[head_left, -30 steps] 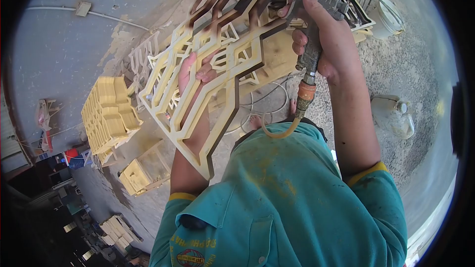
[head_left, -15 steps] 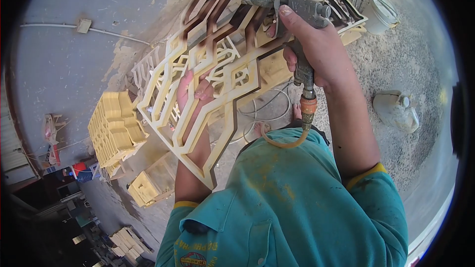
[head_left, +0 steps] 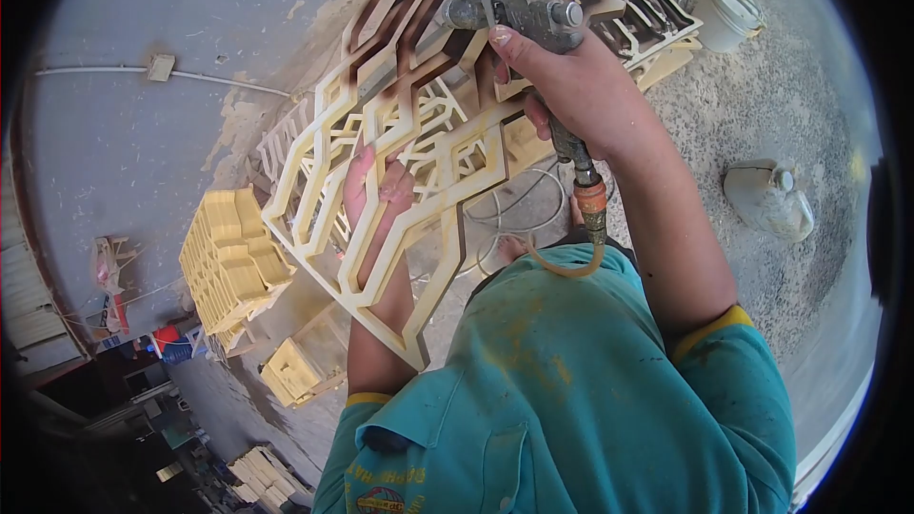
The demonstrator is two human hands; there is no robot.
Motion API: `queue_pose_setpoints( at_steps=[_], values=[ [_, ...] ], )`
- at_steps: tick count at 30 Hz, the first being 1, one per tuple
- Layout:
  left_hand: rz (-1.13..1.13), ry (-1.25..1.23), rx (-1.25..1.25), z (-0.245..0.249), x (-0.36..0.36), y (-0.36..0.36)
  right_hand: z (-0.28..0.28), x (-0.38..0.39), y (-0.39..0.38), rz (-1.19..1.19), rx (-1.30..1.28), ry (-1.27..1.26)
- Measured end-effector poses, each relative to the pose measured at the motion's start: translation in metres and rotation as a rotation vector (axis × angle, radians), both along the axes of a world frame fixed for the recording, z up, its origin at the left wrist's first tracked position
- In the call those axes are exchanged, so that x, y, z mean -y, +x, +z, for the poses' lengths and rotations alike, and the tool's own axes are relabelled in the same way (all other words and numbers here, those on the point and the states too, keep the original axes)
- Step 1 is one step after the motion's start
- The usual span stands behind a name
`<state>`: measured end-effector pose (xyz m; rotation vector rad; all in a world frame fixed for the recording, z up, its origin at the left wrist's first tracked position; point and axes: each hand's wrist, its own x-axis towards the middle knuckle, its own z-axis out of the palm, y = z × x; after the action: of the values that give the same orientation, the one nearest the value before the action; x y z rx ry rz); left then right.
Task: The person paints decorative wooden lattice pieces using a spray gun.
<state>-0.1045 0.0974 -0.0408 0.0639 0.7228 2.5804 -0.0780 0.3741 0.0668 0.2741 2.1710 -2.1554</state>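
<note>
My right hand (head_left: 586,95) is wrapped round the grip of a spray gun (head_left: 519,5), thumb up near its top. From the handle's lower end, an orange fitting (head_left: 591,197) leads into a pale hose (head_left: 566,271). My left hand (head_left: 386,190) holds a wooden lattice panel (head_left: 447,195) from behind, its fingers showing through an opening. The panel is tilted, its corner pointing down toward my shirt. Dark brown coats the panel's far end; the near part is pale cream. The gun's front is over the browned part, and its nozzle is hard to make out.
More dark-coated lattice pieces (head_left: 657,14) lie at the far right, beside a white bucket (head_left: 728,11). A dirty plastic jug (head_left: 769,198) stands on the speckled floor. Pale yellow wooden pieces (head_left: 233,252) are stacked at left, near the grey wall (head_left: 228,0). Hose coils lie by my feet.
My right hand has moved the spray gun left across the panel's far end. The left hand still holds the panel, which has barely shifted.
</note>
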Motion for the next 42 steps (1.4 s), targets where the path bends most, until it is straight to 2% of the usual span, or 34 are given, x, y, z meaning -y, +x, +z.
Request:
queue_pose_setpoints(
  at_steps=[8, 20, 24, 27, 29, 30, 34, 37, 42],
  values=[
    [0.046, -0.093, 0.048, 0.005, 0.002, 0.004, 0.004, -0.003, 0.0, -0.101, -0.059, 0.102],
    [0.05, -0.137, 0.048, 0.005, 0.003, 0.005, 0.001, -0.014, -0.005, -0.113, -0.118, 0.064],
    [0.049, -0.128, 0.029, 0.01, 0.001, 0.007, 0.011, -0.041, -0.02, 0.001, -0.069, 0.241],
    [0.031, -0.108, 0.017, 0.011, 0.002, 0.008, 0.018, -0.046, -0.033, -0.014, -0.031, 0.382],
    [0.008, -0.094, -0.001, 0.01, 0.001, 0.006, 0.059, -0.053, -0.032, 0.097, 0.121, 0.434],
    [-0.004, -0.088, -0.012, 0.008, 0.002, 0.005, 0.069, -0.052, -0.026, 0.121, 0.093, 0.443],
    [0.006, -0.119, 0.008, 0.009, 0.002, 0.007, 0.051, -0.043, -0.037, -0.042, -0.027, 0.648],
    [-0.017, -0.113, -0.009, 0.01, 0.0, 0.007, 0.055, -0.05, -0.039, 0.056, 0.027, 0.523],
    [-0.02, -0.067, 0.013, 0.01, -0.003, 0.007, 0.049, -0.047, -0.042, -0.019, -0.02, 0.594]
  ],
)
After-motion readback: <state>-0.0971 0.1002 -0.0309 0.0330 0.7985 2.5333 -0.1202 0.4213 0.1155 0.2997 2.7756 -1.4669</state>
